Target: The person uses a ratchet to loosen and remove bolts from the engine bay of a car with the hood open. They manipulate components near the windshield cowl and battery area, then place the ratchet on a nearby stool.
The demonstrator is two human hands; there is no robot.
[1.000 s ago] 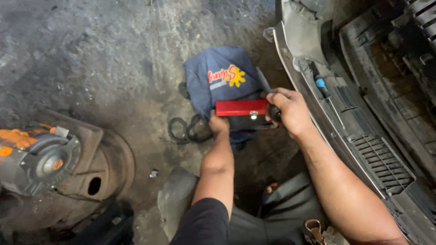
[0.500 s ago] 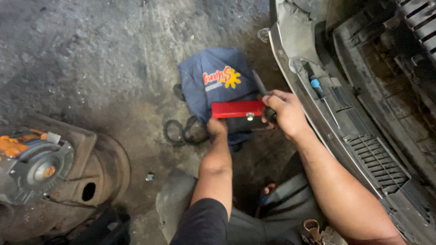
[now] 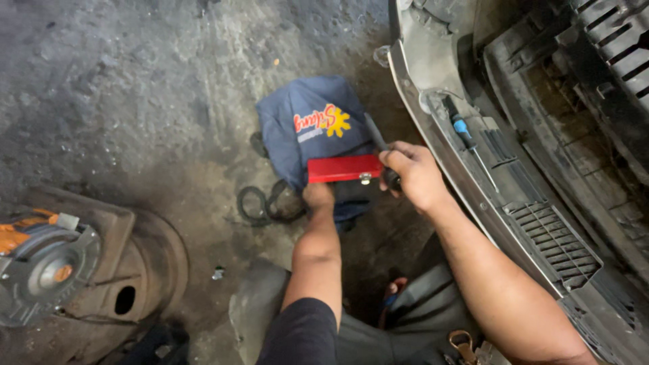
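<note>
A flat red metal case (image 3: 343, 168) lies across a dark blue bag (image 3: 307, 128) with a printed logo on the dirty concrete floor. My left hand (image 3: 319, 195) is just below the case, touching its underside, its fingers mostly hidden beneath it. My right hand (image 3: 414, 172) grips a dark tool handle (image 3: 380, 150) at the case's right end. The handle sticks up and to the left over the bag.
A grey car bumper (image 3: 460, 169) with a grille runs along the right; a blue-handled screwdriver (image 3: 466, 135) rests on it. A black belt or strap (image 3: 260, 203) lies left of the bag. A rusty wheel hub (image 3: 47, 263) sits at lower left.
Only the view has shifted slightly; both hands stay at the red case, with the right hand still on the tool handle.
</note>
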